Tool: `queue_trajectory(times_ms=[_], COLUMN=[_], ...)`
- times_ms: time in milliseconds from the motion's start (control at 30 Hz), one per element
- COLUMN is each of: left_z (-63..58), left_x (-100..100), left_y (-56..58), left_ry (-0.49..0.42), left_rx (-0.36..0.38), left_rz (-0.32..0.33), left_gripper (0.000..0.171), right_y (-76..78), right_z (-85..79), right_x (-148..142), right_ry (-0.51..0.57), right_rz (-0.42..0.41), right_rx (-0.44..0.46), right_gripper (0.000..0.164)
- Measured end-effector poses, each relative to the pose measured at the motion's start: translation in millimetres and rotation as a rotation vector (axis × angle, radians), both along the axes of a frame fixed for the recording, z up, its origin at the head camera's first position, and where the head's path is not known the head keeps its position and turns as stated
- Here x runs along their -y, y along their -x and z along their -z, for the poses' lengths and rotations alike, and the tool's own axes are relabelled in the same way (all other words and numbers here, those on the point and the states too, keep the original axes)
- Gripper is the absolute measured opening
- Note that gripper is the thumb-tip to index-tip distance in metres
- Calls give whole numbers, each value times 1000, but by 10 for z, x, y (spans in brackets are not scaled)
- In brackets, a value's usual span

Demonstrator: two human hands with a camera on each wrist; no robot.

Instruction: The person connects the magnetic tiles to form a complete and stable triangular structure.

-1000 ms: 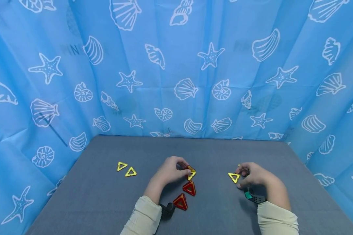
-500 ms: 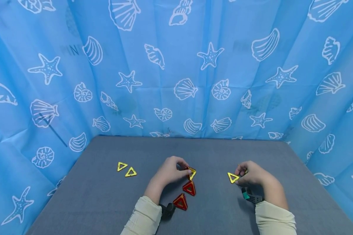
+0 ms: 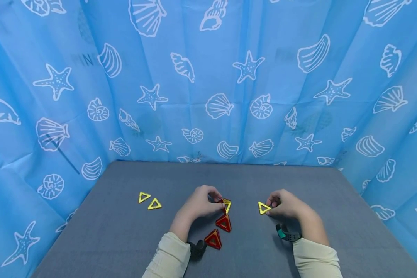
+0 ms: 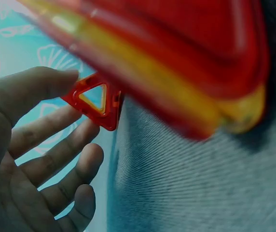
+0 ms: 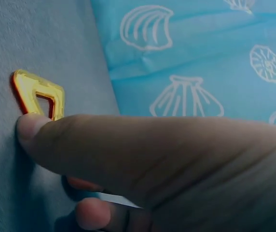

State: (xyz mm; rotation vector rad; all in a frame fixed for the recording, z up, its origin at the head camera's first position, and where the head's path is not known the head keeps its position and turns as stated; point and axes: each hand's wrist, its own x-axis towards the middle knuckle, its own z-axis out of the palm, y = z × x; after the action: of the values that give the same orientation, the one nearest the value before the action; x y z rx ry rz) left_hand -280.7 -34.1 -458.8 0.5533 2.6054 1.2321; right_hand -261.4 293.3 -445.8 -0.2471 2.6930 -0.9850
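In the head view my left hand [image 3: 202, 201] pinches a triangular magnetic tile piece, red with a yellow tile [image 3: 227, 205] beside it. The left wrist view shows the thumb and index finger on a red triangular tile [image 4: 110, 107], its other fingers loosely spread. To the right, my right hand [image 3: 287, 203] grips a yellow triangular magnetic tile [image 3: 263, 208] between thumb and fingers, apart from the left hand's piece. Its thumb presses the yellow tile [image 5: 32, 92] in the right wrist view, where a red edge shows along it; most of the fingers are hidden behind the thumb.
Two red triangular pieces with yellow edges, one nearer [image 3: 213, 239] and one farther [image 3: 224, 222], stand by my left wrist. A pair of yellow triangular tiles [image 3: 154, 204] lies at the left on the grey table [image 3: 125, 239]. A blue shell-patterned curtain [image 3: 194, 85] hangs behind.
My right hand has moved left with the yellow tile, closer to the left hand. The left hand stays in place, its piece slightly turned so more red shows.
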Motion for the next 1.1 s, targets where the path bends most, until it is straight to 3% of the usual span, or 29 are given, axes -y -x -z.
queue_trajectory(times_ms=[433, 1100], left_z=[28, 2], left_x=[-2, -43], left_y=[12, -4], left_ry=[8, -26], left_rx=[-16, -23], left_rz=[12, 52], left_gripper=[5, 5], right_y=[58, 98], right_z=[70, 132], right_x=[435, 671], right_ry=[-8, -16], right_rz=[-76, -136], right_rx=[-41, -130], right_gripper=[16, 11])
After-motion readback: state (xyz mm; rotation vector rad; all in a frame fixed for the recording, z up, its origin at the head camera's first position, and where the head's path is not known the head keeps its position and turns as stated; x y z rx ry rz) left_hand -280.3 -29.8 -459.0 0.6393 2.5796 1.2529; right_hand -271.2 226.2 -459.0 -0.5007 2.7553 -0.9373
